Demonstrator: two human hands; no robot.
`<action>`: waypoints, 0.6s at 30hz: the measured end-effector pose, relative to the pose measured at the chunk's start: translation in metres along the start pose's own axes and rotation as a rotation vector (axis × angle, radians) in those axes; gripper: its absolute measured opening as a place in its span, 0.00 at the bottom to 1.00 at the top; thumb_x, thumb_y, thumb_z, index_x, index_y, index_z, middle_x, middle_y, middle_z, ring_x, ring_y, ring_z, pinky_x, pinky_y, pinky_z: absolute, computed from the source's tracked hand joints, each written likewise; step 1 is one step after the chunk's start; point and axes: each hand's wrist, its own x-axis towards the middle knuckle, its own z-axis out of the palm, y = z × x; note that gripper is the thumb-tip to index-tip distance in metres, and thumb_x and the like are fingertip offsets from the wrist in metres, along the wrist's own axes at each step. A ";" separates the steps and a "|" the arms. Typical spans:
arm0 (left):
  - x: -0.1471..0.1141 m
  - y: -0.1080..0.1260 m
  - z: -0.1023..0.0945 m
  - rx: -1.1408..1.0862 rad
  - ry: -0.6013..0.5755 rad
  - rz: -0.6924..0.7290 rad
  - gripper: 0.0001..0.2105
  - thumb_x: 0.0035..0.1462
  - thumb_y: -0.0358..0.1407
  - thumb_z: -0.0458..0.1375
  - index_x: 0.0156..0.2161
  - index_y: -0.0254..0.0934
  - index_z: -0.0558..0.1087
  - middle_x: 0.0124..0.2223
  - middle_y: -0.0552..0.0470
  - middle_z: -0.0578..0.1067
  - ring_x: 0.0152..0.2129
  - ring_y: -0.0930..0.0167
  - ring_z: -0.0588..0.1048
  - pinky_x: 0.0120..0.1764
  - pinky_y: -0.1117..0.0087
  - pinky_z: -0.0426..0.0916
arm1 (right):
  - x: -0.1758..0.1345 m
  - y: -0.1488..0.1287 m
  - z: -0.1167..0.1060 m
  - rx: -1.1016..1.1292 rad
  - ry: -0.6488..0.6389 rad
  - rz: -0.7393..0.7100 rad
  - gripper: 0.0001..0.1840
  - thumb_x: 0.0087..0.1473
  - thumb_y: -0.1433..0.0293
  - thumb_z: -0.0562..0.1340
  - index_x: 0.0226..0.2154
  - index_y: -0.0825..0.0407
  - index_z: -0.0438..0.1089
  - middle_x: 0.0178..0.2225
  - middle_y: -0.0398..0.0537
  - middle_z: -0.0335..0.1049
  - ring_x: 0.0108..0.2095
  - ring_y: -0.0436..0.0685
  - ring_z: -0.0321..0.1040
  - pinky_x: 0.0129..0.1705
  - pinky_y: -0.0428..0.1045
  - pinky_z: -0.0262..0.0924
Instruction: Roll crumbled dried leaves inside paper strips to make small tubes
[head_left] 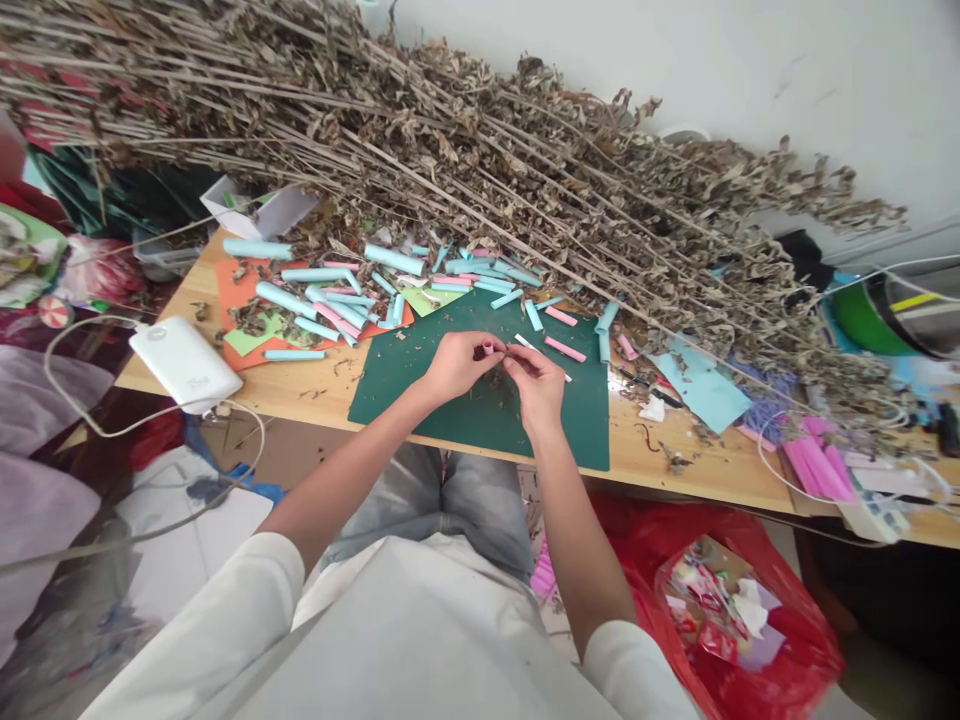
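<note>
Above the dark green cutting mat (420, 385), my left hand (459, 362) is closed around a small pink paper tube (488, 349), whose end shows at the fingertips. My right hand (538, 388) meets it from the right, thumb and finger pinched at the tube's end. Something small and dark, perhaps dried leaf, is between those fingers, too small to make out. Leaf crumbs lie on the mat beneath. A thin white stick (529, 343) lies partly behind my right hand. Close by on the mat are a pink paper tube (565, 349) and a blue one (533, 315).
Dried leafy stalks (465, 140) pile across the table's back. Blue and pink paper tubes (285, 300) lie at left on orange paper (232, 285). A white power bank (185, 365) with cables sits at the left edge. A red rubbish bag (637, 540) stands below right.
</note>
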 end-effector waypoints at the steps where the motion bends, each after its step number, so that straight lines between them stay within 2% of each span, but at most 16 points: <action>1: 0.001 0.001 0.000 -0.026 -0.001 -0.011 0.07 0.56 0.34 0.59 0.35 0.35 0.79 0.27 0.54 0.76 0.23 0.75 0.69 0.28 0.75 0.61 | 0.000 0.001 0.000 -0.006 0.006 -0.008 0.14 0.41 0.63 0.69 0.33 0.51 0.77 0.32 0.45 0.78 0.33 0.54 0.74 0.42 0.54 0.71; 4: 0.003 0.001 0.001 -0.058 0.003 -0.027 0.08 0.56 0.34 0.58 0.34 0.34 0.79 0.26 0.55 0.76 0.22 0.75 0.69 0.27 0.76 0.60 | 0.001 0.004 0.000 -0.010 0.058 -0.023 0.13 0.43 0.62 0.69 0.32 0.52 0.77 0.28 0.45 0.77 0.29 0.54 0.73 0.39 0.53 0.71; 7: 0.004 -0.006 0.000 -0.001 0.032 -0.024 0.07 0.56 0.34 0.59 0.33 0.35 0.79 0.27 0.55 0.76 0.23 0.75 0.70 0.28 0.75 0.60 | 0.006 0.005 -0.004 -0.017 0.165 -0.049 0.14 0.42 0.62 0.68 0.32 0.53 0.77 0.27 0.45 0.77 0.27 0.53 0.72 0.37 0.53 0.71; 9: 0.004 -0.013 -0.001 0.041 0.042 -0.011 0.06 0.56 0.34 0.60 0.35 0.35 0.79 0.29 0.54 0.77 0.25 0.74 0.72 0.30 0.75 0.62 | 0.010 0.002 -0.008 -0.030 0.192 -0.059 0.13 0.43 0.63 0.68 0.32 0.54 0.77 0.28 0.46 0.77 0.28 0.53 0.72 0.37 0.53 0.71; 13: 0.004 -0.026 -0.001 0.109 0.016 0.047 0.11 0.57 0.39 0.62 0.43 0.37 0.77 0.33 0.53 0.78 0.28 0.72 0.73 0.34 0.73 0.64 | 0.011 -0.010 -0.011 -0.085 0.079 -0.099 0.13 0.44 0.63 0.68 0.33 0.53 0.76 0.29 0.45 0.76 0.29 0.53 0.72 0.37 0.52 0.70; 18: 0.015 -0.024 0.000 0.235 -0.073 0.187 0.12 0.63 0.44 0.55 0.38 0.36 0.74 0.33 0.49 0.75 0.31 0.68 0.73 0.34 0.71 0.63 | 0.017 -0.026 -0.009 -0.126 0.030 -0.182 0.11 0.46 0.63 0.67 0.33 0.51 0.73 0.30 0.44 0.74 0.30 0.52 0.71 0.37 0.50 0.70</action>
